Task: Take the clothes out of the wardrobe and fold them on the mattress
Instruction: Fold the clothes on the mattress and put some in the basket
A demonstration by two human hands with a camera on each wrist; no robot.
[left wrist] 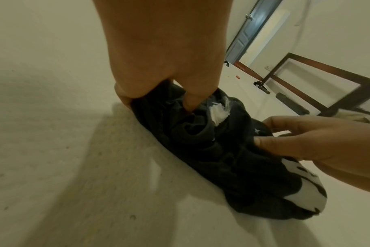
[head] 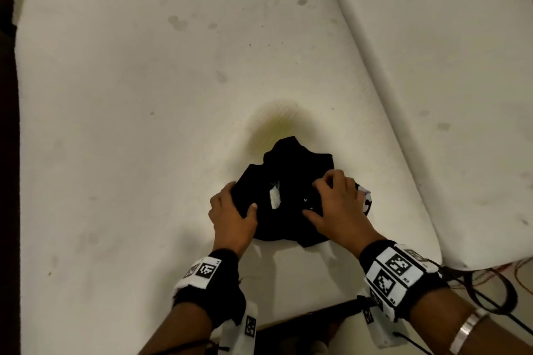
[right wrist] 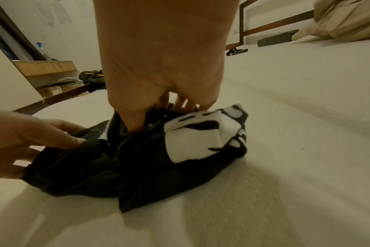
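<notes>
Head view: black shirt (head: 288, 193) lies bunched on the mattress (head: 144, 124), near its front edge. Left hand (head: 233, 213) grips one side, right hand (head: 337, 204) pinches the other

Left wrist: thumb buried in folds; better find a seam

Right wrist: white print (right wrist: 203, 137) bunched; pull apart, spread flat before folding

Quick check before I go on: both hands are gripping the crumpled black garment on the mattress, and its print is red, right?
Not quite. The print is white, not red; the right wrist view shows it plainly. The rest holds: the left hand and right hand both grip the crumpled black garment on the mattress.
</notes>
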